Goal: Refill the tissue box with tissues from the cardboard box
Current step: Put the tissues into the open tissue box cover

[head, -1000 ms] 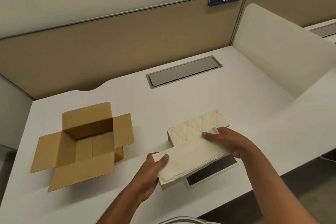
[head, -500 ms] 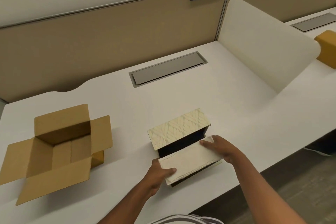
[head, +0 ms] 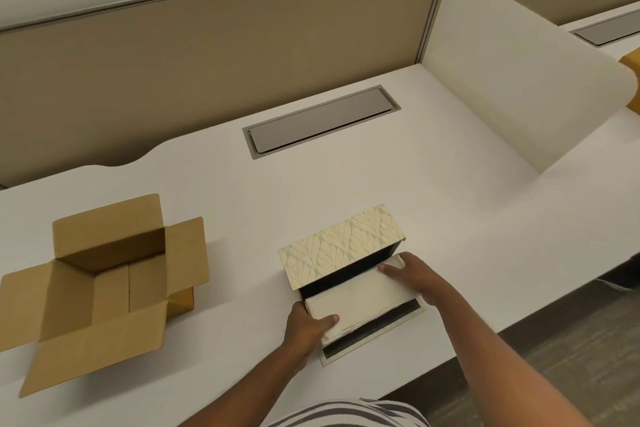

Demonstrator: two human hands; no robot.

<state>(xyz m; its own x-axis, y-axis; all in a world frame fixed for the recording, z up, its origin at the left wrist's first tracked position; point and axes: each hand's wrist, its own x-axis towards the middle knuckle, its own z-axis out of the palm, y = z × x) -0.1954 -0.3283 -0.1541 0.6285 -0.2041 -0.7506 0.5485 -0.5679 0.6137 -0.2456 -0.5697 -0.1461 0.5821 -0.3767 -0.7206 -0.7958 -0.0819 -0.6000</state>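
- Both hands grasp the tissue stack (head: 360, 298): left hand (head: 306, 326) at its near-left end, right hand (head: 412, 276) at its far-right end.
- Stack sits at the tissue box (head: 341, 246) opening; cardboard box (head: 100, 284) lies well left.

Two boxes (head: 341, 246) (head: 104, 284), perhaps one tissue stack (head: 360, 298).

1 s ago the tissue stack (head: 360, 300) lay flat on top of the tissue box (head: 341, 246), w/ fingers pressing down on it. Now box shows its dark open side and stack sits partly inside the opening. Left hand (head: 306, 326) thumb is over stack's near-left corner; right hand (head: 414, 276) fingertips at far-right end, pushing inward.
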